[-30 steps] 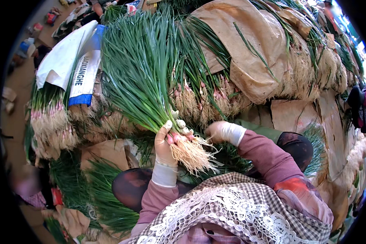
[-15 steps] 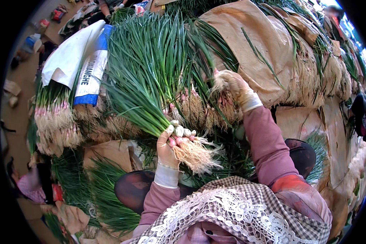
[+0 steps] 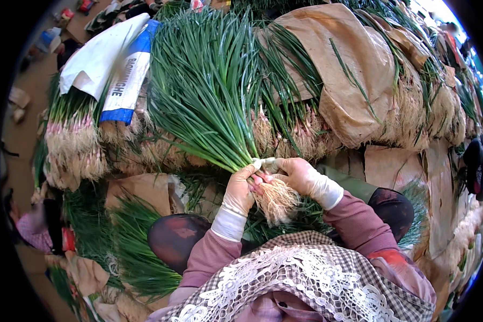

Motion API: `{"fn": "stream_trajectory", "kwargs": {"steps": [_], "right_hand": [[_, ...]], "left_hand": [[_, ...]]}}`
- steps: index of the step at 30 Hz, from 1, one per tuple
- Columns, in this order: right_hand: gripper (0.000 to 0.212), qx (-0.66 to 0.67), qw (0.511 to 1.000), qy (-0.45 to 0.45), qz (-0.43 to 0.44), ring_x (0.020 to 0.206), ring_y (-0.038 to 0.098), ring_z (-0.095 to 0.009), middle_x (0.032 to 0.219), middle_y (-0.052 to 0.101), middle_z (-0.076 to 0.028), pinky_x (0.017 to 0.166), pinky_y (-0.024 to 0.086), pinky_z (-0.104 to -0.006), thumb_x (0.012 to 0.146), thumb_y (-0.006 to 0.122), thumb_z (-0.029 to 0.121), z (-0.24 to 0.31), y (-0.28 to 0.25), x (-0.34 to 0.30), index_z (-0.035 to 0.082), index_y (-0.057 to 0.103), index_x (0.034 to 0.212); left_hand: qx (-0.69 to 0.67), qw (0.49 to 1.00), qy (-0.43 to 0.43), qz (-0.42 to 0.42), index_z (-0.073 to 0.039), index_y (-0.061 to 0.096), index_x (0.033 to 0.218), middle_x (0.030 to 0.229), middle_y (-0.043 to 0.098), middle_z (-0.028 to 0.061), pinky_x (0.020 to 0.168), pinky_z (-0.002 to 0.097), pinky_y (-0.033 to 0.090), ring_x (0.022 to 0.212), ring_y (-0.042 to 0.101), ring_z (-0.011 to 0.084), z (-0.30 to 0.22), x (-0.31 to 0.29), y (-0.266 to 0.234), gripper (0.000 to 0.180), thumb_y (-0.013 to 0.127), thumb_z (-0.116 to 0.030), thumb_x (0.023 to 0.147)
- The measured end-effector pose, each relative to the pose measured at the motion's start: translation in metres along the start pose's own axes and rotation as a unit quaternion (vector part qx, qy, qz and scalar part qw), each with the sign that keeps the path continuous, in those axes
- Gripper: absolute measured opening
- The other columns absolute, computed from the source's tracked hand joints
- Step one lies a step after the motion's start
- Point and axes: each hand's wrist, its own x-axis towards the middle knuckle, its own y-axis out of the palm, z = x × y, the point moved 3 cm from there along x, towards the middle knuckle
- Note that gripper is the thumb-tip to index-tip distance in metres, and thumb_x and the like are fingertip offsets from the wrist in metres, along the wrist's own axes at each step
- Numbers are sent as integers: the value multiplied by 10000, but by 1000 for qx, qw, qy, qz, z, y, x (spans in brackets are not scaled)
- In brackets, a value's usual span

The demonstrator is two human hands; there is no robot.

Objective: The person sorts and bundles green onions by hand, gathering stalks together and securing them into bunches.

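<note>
Green onions in one bunch (image 3: 212, 112) reach over the near edge of the heap (image 3: 312, 130). The left hand (image 3: 240, 189) is closed round the stems; the right hand (image 3: 301, 175), half a second ago lifting stalks at the heap, now curls beside the bulbs (image 3: 258, 179), exact grip hidden. Probably the bunch became thicker.

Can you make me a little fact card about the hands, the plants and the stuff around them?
Left hand: wrapped around a green-leaved bunch
Right hand: at the bunch's lower end, close to the left hand
Bunch ends: pinkish bulbs, pale stringy roots
Farther left: white-and-blue sack lying over more plants
Farther right: crumpled brown sheet
</note>
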Motion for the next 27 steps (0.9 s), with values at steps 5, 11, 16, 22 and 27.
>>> {"fn": "stream_trajectory", "kwargs": {"steps": [5, 11, 16, 22, 27], "right_hand": [[437, 540, 829, 99, 104, 877, 527, -98, 975, 595, -35, 785, 427, -252, 911, 464, 369, -10, 36, 11, 30, 503, 1184], [291, -77, 958, 57, -272, 799, 608, -310, 848, 632, -151, 689, 471, -386, 891, 471, 292, -15, 28, 43, 54, 579, 1018], [358, -153, 935, 94, 307, 845, 603, -323, 895, 627, -156, 752, 460, -413, 778, 530, 361, -49, 58, 15, 140, 604, 1049], [343, -363, 872, 217, -245, 793, 599, -294, 881, 601, -155, 713, 485, -381, 755, 609, 237, -63, -6, 6, 57, 494, 1024], [412, -67, 955, 225, -181, 690, 591, -188, 767, 584, -82, 624, 493, -319, 768, 634, 212, -71, -45, 6, 41, 475, 1108]], "left_hand": [[17, 995, 74, 66, 61, 579, 811, 648, 563, 141, 696, 331, 477, 641, 555, 231, 7, -7, 2, 239, 460, -139, 865], [23, 998, 55, 30, -5, 530, 734, 660, 552, 132, 630, 339, 441, 600, 522, 223, 10, -25, 6, 159, 485, -120, 835], [-155, 973, 112, 129, -21, 524, 880, 804, 590, 127, 702, 368, 457, 710, 545, 224, -11, -28, 7, 147, 467, -152, 847], [-180, 972, 44, 143, 85, 482, 1119, 664, 526, 80, 749, 361, 440, 618, 503, 177, 5, -13, 5, 345, 453, -121, 843], [-156, 967, 47, 194, 0, 558, 975, 723, 547, 70, 747, 381, 426, 755, 520, 235, 6, -15, 2, 229, 514, -165, 823]]}}
